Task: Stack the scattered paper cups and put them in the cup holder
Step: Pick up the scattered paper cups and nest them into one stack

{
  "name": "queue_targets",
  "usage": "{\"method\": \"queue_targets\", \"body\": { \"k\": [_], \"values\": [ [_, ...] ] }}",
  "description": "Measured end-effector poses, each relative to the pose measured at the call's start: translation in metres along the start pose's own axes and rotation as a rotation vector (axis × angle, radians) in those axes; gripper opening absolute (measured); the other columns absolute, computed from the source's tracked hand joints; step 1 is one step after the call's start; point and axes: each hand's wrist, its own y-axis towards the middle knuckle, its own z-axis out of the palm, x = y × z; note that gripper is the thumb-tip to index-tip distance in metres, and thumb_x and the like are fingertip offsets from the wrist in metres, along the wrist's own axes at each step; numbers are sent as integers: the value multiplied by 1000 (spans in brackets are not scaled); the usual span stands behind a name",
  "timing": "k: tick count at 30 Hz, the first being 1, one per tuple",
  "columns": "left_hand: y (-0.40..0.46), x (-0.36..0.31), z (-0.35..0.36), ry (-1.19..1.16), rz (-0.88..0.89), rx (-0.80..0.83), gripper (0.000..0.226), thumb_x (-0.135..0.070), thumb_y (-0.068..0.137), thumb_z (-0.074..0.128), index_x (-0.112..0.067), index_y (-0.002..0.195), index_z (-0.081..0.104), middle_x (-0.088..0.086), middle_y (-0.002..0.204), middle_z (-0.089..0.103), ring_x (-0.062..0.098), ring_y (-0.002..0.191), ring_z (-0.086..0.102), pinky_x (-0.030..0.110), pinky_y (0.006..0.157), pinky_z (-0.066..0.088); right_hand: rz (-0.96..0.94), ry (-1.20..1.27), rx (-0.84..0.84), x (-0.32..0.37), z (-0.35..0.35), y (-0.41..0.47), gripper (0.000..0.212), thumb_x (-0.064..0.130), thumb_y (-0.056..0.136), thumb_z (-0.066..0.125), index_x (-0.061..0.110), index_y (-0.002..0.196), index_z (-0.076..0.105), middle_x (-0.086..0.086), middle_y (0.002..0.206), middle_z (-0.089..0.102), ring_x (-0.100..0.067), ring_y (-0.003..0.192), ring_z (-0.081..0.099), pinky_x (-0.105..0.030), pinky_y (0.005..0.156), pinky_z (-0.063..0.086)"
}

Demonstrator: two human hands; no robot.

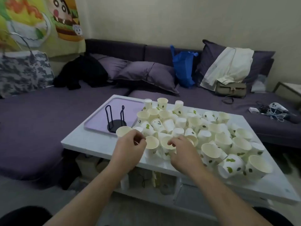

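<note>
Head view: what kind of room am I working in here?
Most likely a home living room. A purple sectional sofa with cushions wraps round a low white coffee table, a cartoon wall hanging hangs behind, and a handbag and blue plastic bag lie on the seats.

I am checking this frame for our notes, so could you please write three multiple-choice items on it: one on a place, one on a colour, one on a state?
1. Where does the black wire cup holder stand?
A. on the lilac tray
B. on the sofa
C. on the floor

2. What colour is the plastic bag on the sofa?
A. red
B. blue
C. green

3. How full is the cup holder?
A. full
B. half full
C. empty

Answers:
1 A: its round base sits on the lilac tray, left of the white paper cups.
2 B: the bag is bright blue.
3 C: no cup stands between its wire posts.
</note>
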Motion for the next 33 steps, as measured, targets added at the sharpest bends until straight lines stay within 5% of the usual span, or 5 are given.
{"method": "queue_targets", "body": {
  "k": [8,17,23,29,33],
  "values": [
    [30,25,12,94,83,135,17,-19,101,70,-36,99,68,-18,96,71,5,92,68,15,76,53,-98,-139,-66,-4,-3,14,14,16,101,62,21,97,75,9,97,66,-18,101,50,-35,86,45],
    [54,14,-2,-206,-30,403,50,-63,90,75,-36,132,67,-18,117,77,0,107,74,27,92,60,-149,484,-26,47,-61,40,22,9,98,72,23,82,73,14,72,66,-3,68,57,-13,66,44],
    [84,22,-26,-392,-255,350,53,-45,79,79,-15,122,73,1,108,85,19,98,83,42,91,67,-25,708,-89,43,-30,61,38,-5,99,59,29,110,73,15,111,75,-12,86,75,-28,76,56],
    [112,43,-64,-647,-337,139,59,-37,81,75,-1,128,71,18,119,81,35,110,79,41,79,63,-41,386,-3,25,0,65,36,0,99,57,32,108,70,19,106,70,1,96,66,-11,76,47],
    [119,54,-66,-671,-369,149,63,-40,83,75,0,131,69,20,121,78,34,105,79,40,79,61,-294,121,111,53,26,71,32,15,101,58,31,129,65,17,136,56,-4,128,43,-23,107,36]
  ]
}}
